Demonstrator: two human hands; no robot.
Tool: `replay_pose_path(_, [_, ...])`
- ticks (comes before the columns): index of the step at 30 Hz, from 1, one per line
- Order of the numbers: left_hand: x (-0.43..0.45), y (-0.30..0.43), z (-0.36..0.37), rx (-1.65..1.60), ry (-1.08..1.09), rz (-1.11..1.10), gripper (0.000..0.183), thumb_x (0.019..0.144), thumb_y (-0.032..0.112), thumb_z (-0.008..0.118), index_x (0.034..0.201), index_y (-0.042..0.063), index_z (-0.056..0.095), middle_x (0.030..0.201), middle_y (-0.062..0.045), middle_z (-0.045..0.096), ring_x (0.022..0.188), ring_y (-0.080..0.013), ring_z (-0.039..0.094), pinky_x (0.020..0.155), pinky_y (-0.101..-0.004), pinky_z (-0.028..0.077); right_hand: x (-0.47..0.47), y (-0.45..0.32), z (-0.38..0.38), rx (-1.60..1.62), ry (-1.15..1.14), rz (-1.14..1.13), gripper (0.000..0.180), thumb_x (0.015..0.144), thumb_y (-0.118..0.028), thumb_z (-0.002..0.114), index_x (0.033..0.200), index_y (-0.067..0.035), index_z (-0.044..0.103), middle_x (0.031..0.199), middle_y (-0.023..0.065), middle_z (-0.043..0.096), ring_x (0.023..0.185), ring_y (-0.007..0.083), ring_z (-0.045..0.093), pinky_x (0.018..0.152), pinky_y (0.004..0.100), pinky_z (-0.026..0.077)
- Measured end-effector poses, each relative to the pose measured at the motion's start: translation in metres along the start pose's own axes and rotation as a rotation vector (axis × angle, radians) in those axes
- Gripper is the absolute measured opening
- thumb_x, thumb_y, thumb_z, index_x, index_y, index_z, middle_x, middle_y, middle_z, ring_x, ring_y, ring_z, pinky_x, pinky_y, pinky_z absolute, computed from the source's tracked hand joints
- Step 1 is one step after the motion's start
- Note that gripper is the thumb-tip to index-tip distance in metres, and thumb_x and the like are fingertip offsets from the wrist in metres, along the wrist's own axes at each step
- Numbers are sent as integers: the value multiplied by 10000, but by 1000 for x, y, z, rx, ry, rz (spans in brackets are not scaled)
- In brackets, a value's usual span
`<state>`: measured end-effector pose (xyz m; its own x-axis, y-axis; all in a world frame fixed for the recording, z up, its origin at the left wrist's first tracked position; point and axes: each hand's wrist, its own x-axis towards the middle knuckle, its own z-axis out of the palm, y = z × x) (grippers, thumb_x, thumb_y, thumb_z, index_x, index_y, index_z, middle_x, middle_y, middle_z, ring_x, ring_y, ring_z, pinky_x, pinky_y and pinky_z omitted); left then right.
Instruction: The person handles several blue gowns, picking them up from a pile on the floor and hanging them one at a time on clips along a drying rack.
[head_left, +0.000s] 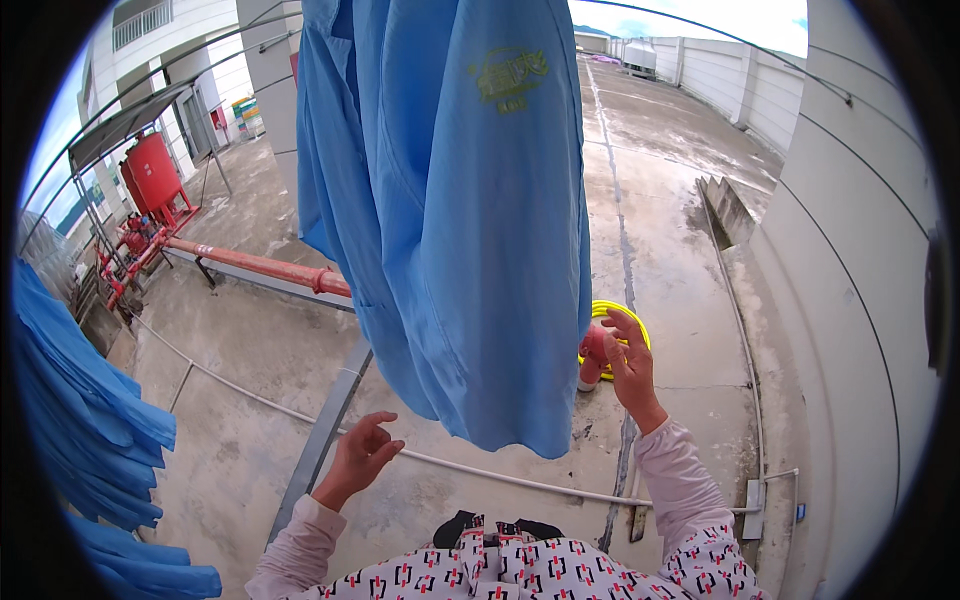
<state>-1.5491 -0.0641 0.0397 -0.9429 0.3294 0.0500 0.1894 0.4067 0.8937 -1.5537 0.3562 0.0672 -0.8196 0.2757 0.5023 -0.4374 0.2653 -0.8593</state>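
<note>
A blue cloth garment (495, 285), perhaps a work coat, hangs straight in front of me with its upper end out of the picture. A yellow-green print with writing marks its upper right part. Below its lower left edge, my left hand (360, 456) hovers with curled fingers, thumb and forefinger apart and nothing between them. My right hand (631, 367) is raised beside the right edge of the cloth, fingers spread and holding nothing. A small gap seems to separate it from the fabric.
More blue garments (82, 405) hang at the left. A coiled yellow hose (637, 326) surrounds a red pipe fitting (595, 346) beyond my right hand. A white pipe (517, 484) crosses the concrete floor. Further off are a red pipe (255, 268) and a red tank (157, 171). A pale wall (840, 300) borders the right.
</note>
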Motion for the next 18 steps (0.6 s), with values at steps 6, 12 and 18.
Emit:
replay_pose_path(6, [68, 157, 9, -268, 109, 549, 574, 845, 1, 647, 1343, 23, 364, 1001, -114, 590, 769, -145, 648, 675, -254, 525, 76, -41, 33, -42, 2, -199, 516, 843, -76, 647, 1312, -108, 436, 970, 63, 605, 775, 98, 569, 732, 245, 510])
replay_pose_path(12, [91, 227, 42, -272, 241, 513, 977, 785, 416, 740, 1477, 81, 138, 1156, -153, 550, 965, -226, 639, 744, -297, 553, 69, -49, 11, 112, -191, -362, 198, 799, 27, 612, 991, -15, 597, 681, 27, 604, 601, 128, 580, 603, 239, 453])
replay_pose_path(18, [105, 271, 66, -24, 400, 481, 1128, 684, 583, 755, 1479, 87, 127, 1226, -175, 484, 1025, -273, 601, 777, -353, 546, 103, -77, 19, 88, -78, -624, 384, 749, -34, 705, 1106, -32, 562, 1034, 146, 568, 907, 298, 556, 805, 359, 457])
